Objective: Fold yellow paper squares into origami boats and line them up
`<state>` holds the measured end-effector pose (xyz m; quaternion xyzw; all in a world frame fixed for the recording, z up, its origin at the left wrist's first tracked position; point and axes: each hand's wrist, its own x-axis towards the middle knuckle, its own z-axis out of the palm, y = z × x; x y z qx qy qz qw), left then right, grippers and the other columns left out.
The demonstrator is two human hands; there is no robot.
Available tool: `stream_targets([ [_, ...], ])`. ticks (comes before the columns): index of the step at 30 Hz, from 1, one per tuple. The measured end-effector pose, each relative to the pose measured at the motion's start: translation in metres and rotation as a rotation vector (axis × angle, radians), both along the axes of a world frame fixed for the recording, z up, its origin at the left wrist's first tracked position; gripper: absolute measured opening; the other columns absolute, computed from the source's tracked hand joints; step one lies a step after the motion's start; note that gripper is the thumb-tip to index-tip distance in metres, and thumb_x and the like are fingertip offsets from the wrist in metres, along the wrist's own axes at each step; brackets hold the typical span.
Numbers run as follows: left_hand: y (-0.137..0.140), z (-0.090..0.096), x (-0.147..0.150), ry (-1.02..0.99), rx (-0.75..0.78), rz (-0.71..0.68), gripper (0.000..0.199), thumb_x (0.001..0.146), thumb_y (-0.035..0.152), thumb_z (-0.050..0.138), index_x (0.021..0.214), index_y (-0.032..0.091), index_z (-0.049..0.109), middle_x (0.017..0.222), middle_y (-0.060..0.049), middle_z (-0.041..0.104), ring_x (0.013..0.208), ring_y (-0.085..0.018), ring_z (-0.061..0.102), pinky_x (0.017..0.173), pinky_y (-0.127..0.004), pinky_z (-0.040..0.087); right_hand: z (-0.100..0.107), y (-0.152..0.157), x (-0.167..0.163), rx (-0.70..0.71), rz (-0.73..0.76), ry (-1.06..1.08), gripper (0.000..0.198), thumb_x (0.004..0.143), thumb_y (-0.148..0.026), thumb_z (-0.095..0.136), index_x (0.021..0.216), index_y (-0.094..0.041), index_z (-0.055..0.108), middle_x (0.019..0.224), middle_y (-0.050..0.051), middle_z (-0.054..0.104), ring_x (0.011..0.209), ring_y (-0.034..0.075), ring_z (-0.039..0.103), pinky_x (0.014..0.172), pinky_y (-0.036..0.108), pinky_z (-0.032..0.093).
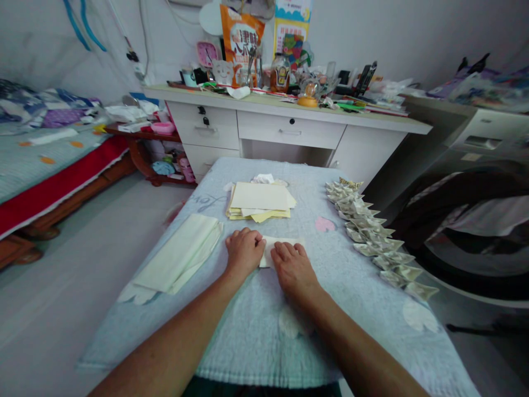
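A small pale sheet of folded paper [268, 255] lies on the cloth-covered table in front of me. My left hand [243, 249] has its fingers curled at the paper's left edge, with the thumb against it. On top of the same paper, my right hand [294, 266] presses down with bent fingers held close together, hiding much of its right part. Just beyond my hands sits a stack of cream and yellow paper sheets [260, 197]. Left of my left hand rests a larger pile of folded pale paper [182, 253]. Many folded paper boats [367, 226] stand in a slanting row along the table's right side.
A light blue cloth [248, 331] covers the table. Behind it is a white desk [289, 132] crowded with jars, a pink clock [207, 53] and an orange snack bag [242, 44]. A bed [53, 165] is at left, a front-loading washing machine [487, 138] at right.
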<state>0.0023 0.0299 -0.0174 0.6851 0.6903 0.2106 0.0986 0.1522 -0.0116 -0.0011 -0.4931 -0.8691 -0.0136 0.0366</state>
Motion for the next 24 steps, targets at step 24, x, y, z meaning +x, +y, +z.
stream_targets([
  [24,0.0050,0.0028,-0.0040,0.017,0.042,-0.010,0.010,0.080,0.028,0.056,0.083,0.023,0.064,0.088,-0.004,0.066,0.090,-0.025,0.056,0.079,-0.037,0.036,0.0021,0.0026,0.0069,-0.123,-0.013,0.216,0.028,0.095,-0.022,0.044,0.117,-0.022,0.061,0.129,0.006,0.054,0.114,0.022,0.044,0.096,0.035,0.035],
])
